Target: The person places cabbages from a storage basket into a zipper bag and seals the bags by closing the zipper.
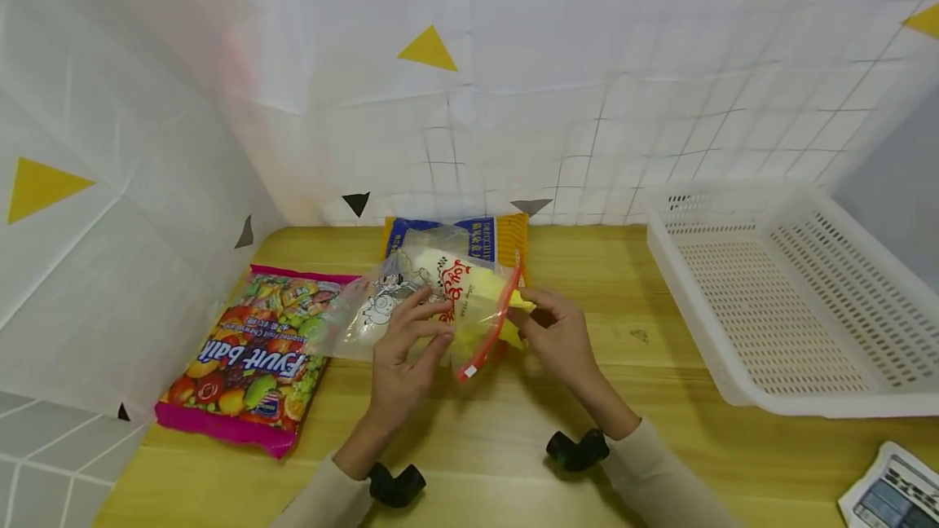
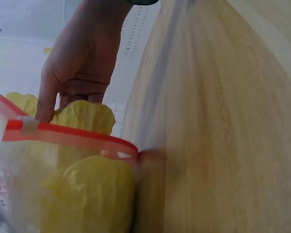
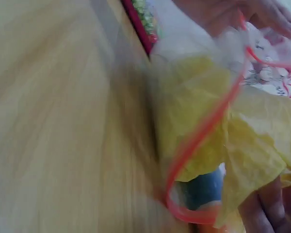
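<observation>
Near the middle of the head view, the left hand (image 1: 402, 353) curls round the side of a clear zip bag (image 1: 433, 308), fingers pressed into the soft plastic, seemingly to keep its red-edged mouth propped up and facing right. The right hand (image 1: 559, 334) pinches a crumpled yellow packet (image 1: 513, 312) at that mouth, half in and half out, thumb and fingers closed on its crinkly edge. The bag rests on the wooden table (image 1: 660, 430), which is smooth, pale and grained. The bag's film is thin and wrinkled, with a cartoon print and red lettering. At the lower left lies a glossy pink candy bag (image 1: 249, 365), flat and pillow-shaped. Behind the hands, toward the top centre, a blue and orange packet (image 1: 477, 239) lies against the wall. At the right sits a white plastic basket (image 1: 792, 300), rigid and perforated.
</observation>
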The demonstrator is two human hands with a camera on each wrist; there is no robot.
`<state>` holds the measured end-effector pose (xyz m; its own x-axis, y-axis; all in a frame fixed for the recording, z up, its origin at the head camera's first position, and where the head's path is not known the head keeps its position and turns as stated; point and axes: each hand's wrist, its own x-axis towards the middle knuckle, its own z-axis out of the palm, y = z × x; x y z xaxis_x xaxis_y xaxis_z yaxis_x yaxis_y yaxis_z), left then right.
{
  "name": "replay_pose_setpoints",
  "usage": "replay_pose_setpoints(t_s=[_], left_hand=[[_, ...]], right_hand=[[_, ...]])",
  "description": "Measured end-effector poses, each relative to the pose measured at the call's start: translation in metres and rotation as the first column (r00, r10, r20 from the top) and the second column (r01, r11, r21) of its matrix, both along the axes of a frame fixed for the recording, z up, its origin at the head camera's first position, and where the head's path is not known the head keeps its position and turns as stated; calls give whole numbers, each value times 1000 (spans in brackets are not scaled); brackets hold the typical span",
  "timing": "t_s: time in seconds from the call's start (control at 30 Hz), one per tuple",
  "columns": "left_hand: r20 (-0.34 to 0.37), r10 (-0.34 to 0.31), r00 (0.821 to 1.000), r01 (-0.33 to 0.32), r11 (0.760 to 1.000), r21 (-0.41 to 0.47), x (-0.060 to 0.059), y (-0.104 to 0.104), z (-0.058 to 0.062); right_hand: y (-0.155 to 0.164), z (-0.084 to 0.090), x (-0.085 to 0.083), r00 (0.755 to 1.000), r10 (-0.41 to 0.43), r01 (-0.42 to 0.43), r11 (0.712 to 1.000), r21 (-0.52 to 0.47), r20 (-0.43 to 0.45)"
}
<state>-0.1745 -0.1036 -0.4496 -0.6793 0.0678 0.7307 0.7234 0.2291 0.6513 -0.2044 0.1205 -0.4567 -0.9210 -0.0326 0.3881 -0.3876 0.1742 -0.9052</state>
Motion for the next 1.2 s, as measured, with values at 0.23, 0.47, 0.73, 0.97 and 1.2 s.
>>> replay_pose_setpoints(t_s=[0.23, 0.47, 0.73, 0.97, 1.2], left_hand=[[33, -27, 999, 28, 999, -45, 0, -1, 3], [43, -110, 993, 110, 994, 5, 1, -5, 12], [133, -105, 986, 97, 993, 61, -1, -14, 18], [149, -129, 980, 131, 991, -8, -2, -17, 17], [136, -32, 990, 43, 996, -81, -6, -14, 16]], right_hand=[[-1, 8, 2, 986, 21, -9, 997, -75, 166], [-11, 24, 16, 988, 20, 13, 978, -209, 155], [-14, 29, 20, 994, 53, -61, 994, -88, -98], [-16, 13, 16, 981, 111, -112, 994, 0, 161], [-19, 22, 18, 986, 67, -17, 953, -303, 154]])
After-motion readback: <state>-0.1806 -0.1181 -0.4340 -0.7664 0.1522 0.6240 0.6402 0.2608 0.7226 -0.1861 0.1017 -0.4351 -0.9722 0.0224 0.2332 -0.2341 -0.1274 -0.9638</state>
